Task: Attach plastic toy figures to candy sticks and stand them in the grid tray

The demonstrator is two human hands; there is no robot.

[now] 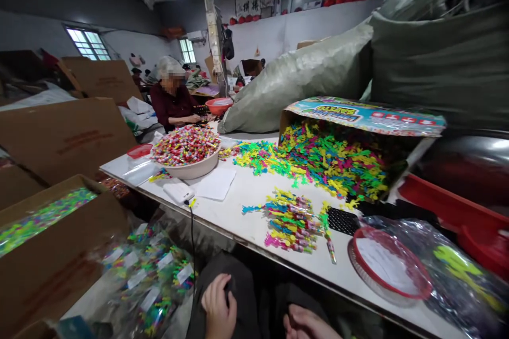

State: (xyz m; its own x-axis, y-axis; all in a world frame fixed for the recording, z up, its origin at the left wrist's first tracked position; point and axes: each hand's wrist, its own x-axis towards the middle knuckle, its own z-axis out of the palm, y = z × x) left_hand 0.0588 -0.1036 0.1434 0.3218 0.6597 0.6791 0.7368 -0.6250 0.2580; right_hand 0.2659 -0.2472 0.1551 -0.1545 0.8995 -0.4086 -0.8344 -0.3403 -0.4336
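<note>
My left hand rests on my dark trouser leg, its fingers loosely bent over the knee and the thumb apart; nothing is held. Low at the bottom edge, my right hand lies over my lap with its fingers slack and apart, partly cut off by the frame. Nearest on the table is a row of small tubes of colourful candy with plastic figures attached. One more such candy tube lies apart, to the right of the row.
Loose figures spill from a printed box. A basin heaped with candy tubes stands left of a white paper. A red-rimmed round container sits right. Bagged goods and cartons crowd the left. A person works beyond.
</note>
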